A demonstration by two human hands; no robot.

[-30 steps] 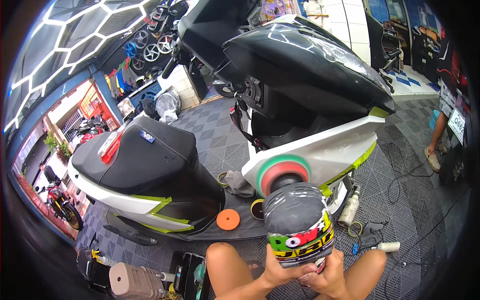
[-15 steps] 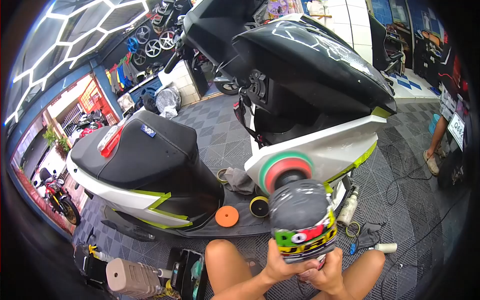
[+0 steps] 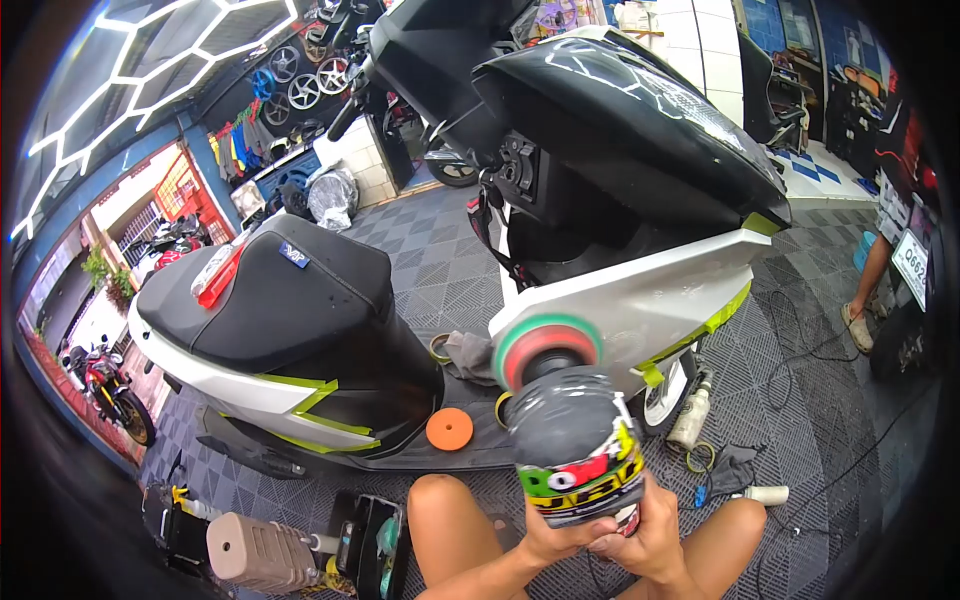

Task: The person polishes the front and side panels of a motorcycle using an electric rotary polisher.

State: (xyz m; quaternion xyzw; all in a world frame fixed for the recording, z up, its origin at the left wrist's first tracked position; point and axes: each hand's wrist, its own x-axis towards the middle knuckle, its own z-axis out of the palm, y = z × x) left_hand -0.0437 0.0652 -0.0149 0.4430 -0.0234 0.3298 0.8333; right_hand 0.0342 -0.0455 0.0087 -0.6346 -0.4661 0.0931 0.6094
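Both of my hands are wrapped round a black power polisher (image 3: 572, 440) with red, green and yellow stickers. My left hand (image 3: 560, 540) closes on its lower left side, and my right hand (image 3: 652, 530) grips it from the right. At its far end, a round red and green pad (image 3: 515, 345) is blurred with motion. The pad lies against the lower corner of a scooter's white side panel (image 3: 670, 285). Yellow-green masking tape (image 3: 728, 310) runs along the panel's lower edge. The polisher partly hides the floorboard and a black pad there.
An orange pad (image 3: 449, 429) and a grey cloth (image 3: 470, 355) lie on the scooter's floorboard. A bottle (image 3: 690, 415), tape roll (image 3: 701, 458) and dark cloth (image 3: 735, 468) sit on the floor at right. Cables (image 3: 790, 370) trail beyond. A beige case (image 3: 260, 553) stands lower left.
The polisher and its pad have shifted left along the white panel, with both hands still on it. More of the scooter's front wheel now shows to the right.
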